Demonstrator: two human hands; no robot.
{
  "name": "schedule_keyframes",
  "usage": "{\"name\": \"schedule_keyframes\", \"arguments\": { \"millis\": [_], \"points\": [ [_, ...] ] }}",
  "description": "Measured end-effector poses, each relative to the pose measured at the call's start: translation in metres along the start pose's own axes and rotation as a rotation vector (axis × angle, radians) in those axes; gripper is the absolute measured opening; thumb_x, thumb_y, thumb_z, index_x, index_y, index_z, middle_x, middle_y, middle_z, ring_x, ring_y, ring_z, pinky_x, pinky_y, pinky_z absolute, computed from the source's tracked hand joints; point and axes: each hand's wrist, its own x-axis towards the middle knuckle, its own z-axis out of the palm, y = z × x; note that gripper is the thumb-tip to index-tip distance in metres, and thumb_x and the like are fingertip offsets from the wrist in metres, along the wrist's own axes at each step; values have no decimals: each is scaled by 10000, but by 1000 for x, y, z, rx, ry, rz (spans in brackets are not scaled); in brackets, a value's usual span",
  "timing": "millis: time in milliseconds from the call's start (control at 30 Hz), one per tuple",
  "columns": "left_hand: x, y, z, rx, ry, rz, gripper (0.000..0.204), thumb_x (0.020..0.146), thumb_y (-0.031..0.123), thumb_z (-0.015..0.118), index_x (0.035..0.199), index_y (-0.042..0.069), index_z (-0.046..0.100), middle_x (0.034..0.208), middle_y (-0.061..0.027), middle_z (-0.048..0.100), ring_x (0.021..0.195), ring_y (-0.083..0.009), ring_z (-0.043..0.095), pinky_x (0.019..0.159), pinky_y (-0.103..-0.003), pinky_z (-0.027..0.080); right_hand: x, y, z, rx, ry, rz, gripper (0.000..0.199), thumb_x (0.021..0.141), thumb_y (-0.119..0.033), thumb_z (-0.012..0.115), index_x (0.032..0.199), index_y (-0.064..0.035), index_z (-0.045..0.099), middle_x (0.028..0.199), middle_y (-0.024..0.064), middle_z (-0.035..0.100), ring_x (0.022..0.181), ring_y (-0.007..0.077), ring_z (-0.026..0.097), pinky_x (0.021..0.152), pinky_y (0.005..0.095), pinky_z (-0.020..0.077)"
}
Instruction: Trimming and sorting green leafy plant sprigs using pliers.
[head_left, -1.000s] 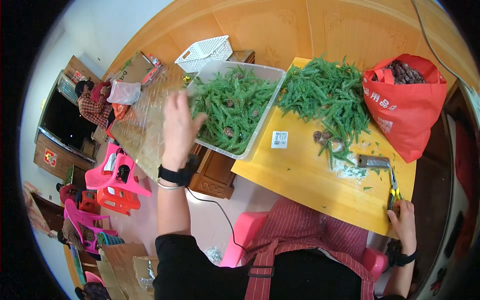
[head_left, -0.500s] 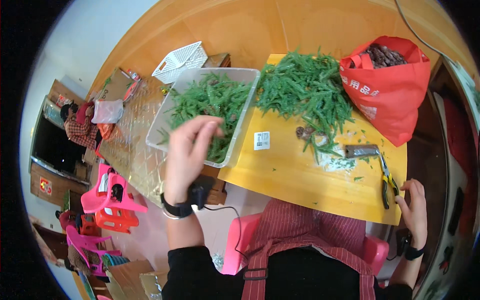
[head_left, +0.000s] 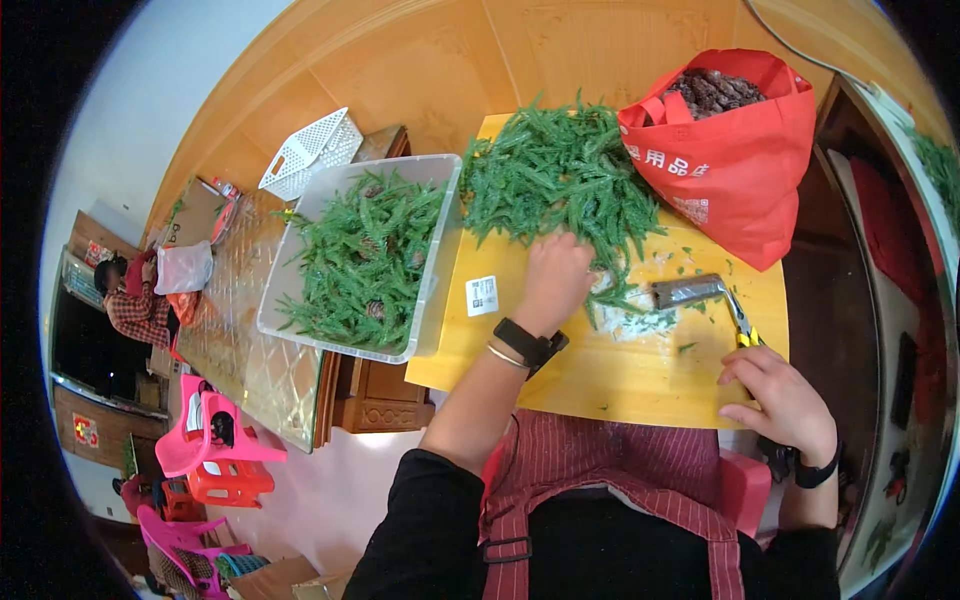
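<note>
Left hand [head_left: 557, 277] dips at the near edge of the heaped green needle-leaved sprigs [head_left: 565, 165], far on the flat yellow worktop [head_left: 620, 375], grip hidden, presumably a picking step calling for a sprig pinch; right hand [head_left: 785, 398] curls loosely over yellow-handled metal pliers [head_left: 742, 323], hold unclear.

Reading the clock around its middle, your yellow table [head_left: 560, 385] bears a spreading heap of green sprigs [head_left: 560, 165] from ten to twelve o'clock. At two you have a red bag [head_left: 735, 165], overlapping the table's edge. A white label [head_left: 482, 296] lies flat at nine. Toward five sits a white patch [head_left: 625, 325] scattered with green scraps; beside it, near three, lies a dark cylinder [head_left: 688, 291], with your pliers [head_left: 745, 335] at four.
</note>
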Motion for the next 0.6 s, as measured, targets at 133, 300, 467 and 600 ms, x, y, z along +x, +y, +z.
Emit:
{"name": "schedule_keyframes", "arguments": {
  "millis": [133, 300, 467, 600],
  "points": [
    [-3, -10, -4, -168, -2, -3, 193, 699, 125, 690, 858, 47, 613, 818, -127, 572, 820, -311, 551, 733, -385, 443, 12, -1, -8, -11, 9, -5, 278, 713, -188, 676, 899, -32, 539, 983, 143, 569, 928, 333, 547, 795, 372, 446],
    [-9, 4, -27, -743, 90, 11, 124, 764, 92, 647, 829, 14, 577, 757, -50, 580, 721, -164, 550, 649, -280, 436, 42, 1, -6, 318, 247, 57, 264, 765, -126, 629, 969, -11, 508, 927, 108, 583, 866, 227, 583, 757, 303, 454],
    [-27, 45, -68, -936, -92, -220, 119, 786, 76, 643, 825, -4, 564, 752, 15, 579, 685, -37, 500, 593, -196, 411, 79, -16, 9, 656, 311, 87, 305, 817, -96, 592, 1069, -16, 440, 907, 43, 560, 841, 106, 539, 705, 240, 447],
    [-35, 55, -73, -1013, 35, -192, 115, 774, 63, 657, 816, 15, 561, 734, 12, 580, 653, -25, 502, 572, -179, 400, 88, -17, 18, 709, 229, 55, 320, 842, -100, 576, 1121, -25, 439, 859, -4, 518, 787, 62, 509, 624, 198, 435]
  ]
}}
